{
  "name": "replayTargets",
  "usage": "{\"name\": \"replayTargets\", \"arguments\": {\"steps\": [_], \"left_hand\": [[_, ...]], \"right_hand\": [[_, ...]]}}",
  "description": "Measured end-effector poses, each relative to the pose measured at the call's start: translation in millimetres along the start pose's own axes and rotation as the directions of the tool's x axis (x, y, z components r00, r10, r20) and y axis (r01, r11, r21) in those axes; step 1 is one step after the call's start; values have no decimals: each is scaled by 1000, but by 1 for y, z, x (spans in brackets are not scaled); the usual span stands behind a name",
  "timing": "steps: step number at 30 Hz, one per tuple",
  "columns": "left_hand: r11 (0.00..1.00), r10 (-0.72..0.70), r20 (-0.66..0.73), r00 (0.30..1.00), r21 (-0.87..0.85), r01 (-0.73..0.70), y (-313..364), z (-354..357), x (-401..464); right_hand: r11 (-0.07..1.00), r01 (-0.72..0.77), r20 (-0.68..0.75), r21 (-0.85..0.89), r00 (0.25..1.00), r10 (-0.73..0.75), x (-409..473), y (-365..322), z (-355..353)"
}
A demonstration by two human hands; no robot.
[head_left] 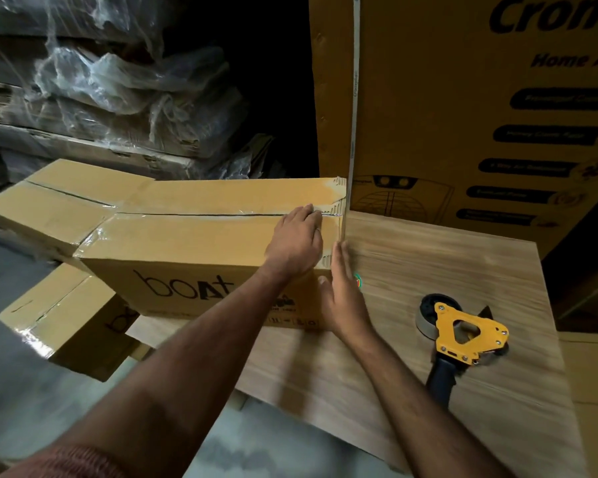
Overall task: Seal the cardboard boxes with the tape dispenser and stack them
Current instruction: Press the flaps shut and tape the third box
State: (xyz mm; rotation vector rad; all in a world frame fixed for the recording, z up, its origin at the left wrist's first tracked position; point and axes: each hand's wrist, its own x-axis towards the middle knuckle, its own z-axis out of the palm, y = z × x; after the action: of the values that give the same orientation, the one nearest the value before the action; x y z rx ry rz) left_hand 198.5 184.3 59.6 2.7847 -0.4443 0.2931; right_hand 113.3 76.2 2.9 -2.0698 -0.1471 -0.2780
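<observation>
Fingers (309,215) of the left hand (296,241) lie flat on the taped seam of the cardboard box (194,243) while the right hand (342,298), fingers straight, presses its end, likely smoothing tape down; the tape dispenser (463,334) lies idle on the wooden table (428,257) nearby.

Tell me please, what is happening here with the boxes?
A person is sealing a cardboard box on a wooden table. The left hand lies flat on the taped top seam near the box's end, and the right hand presses flat against that end. The tape dispenser lies on the table to the right, with no hand on it. Two more boxes sit to the left, lower down.
</observation>
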Motion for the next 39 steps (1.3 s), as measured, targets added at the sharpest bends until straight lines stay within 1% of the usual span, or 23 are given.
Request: {"name": "replayTargets", "arguments": {"steps": [2,4,5,7,8,10,12,14,17,20,22,24,26,27,28,29,30,31,32,34,35,37,39], "left_hand": [[996,-77,-191,979,30,85,4,0,-11],[964,-251,-355,900,-13,264,11,2,-27],[928,-364,-374,853,-75,364,15,6,-34],[830,-557,-338,759,-211,516,22,15,-46],[787,-616,-305,726,-265,557,26,20,-53],[726,-681,-255,686,-357,588,31,29,-73],[710,-687,-240,685,-419,566,35,34,-90],[706,-678,-213,704,-456,542,34,31,-99],[728,-642,-168,748,-441,525,25,20,-113],[772,-572,-99,814,-402,493,9,3,-141],[801,-519,-51,853,-376,466,-11,-19,-163],[814,-499,-13,867,-349,463,-34,-38,-186],[795,-552,-57,832,-338,504,-49,-53,-211],[770,-603,-113,789,-340,540,-52,-57,-224],[729,-659,-160,735,-376,572,-51,-59,-234],[684,-701,-175,691,-436,584,-46,-60,-242],[644,-727,-155,669,-492,586,-38,-60,-249],[608,-740,-112,664,-534,587,-30,-58,-255],[573,-747,-66,661,-568,591,-24,-54,-262],[513,-757,-2,653,-620,593,-23,-47,-274],[502,-751,10,661,-641,581,-26,-47,-280],[503,-719,25,695,-671,545,-33,-52,-292],[466,-711,36,703,-724,508,-47,-62,-304]], "right_hand": [[995,21,-44,-97,999,-26,1,4,-11],[986,63,-106,-157,991,-80,1,6,-21],[978,97,-129,-185,984,-122,-1,4,-23],[963,149,-175,-223,966,-191,-6,4,-22],[962,150,-209,-229,958,-199,-8,5,-21],[975,81,-269,-208,953,-136,-11,4,-17],[988,-9,-331,-154,943,-43,-18,2,-14],[991,-43,-382,-129,924,-10,-32,-4,-7],[989,-41,-378,-143,926,-16,-56,-18,4],[978,-126,-364,-169,930,57,-85,-39,19],[984,-91,-346,-150,938,33,-113,-60,31],[983,40,-252,-178,964,-85,-139,-80,42],[983,122,-67,-137,989,-132,-154,-92,44],[986,132,-10,-101,991,-133,-155,-95,41],[985,145,-35,-90,988,-148,-151,-98,37],[979,171,-104,-112,978,-182,-143,-99,32],[967,191,-151,-172,964,-217,-130,-99,27],[944,203,-107,-260,966,-237,-116,-99,22],[903,208,14,-377,976,-219,-103,-97,18],[793,222,240,-567,966,-98,-88,-92,16],[766,227,281,-601,958,-63,-87,-90,18],[760,218,258,-612,964,-69,-99,-96,26],[755,229,209,-615,970,-124,-116,-111,32]]}}
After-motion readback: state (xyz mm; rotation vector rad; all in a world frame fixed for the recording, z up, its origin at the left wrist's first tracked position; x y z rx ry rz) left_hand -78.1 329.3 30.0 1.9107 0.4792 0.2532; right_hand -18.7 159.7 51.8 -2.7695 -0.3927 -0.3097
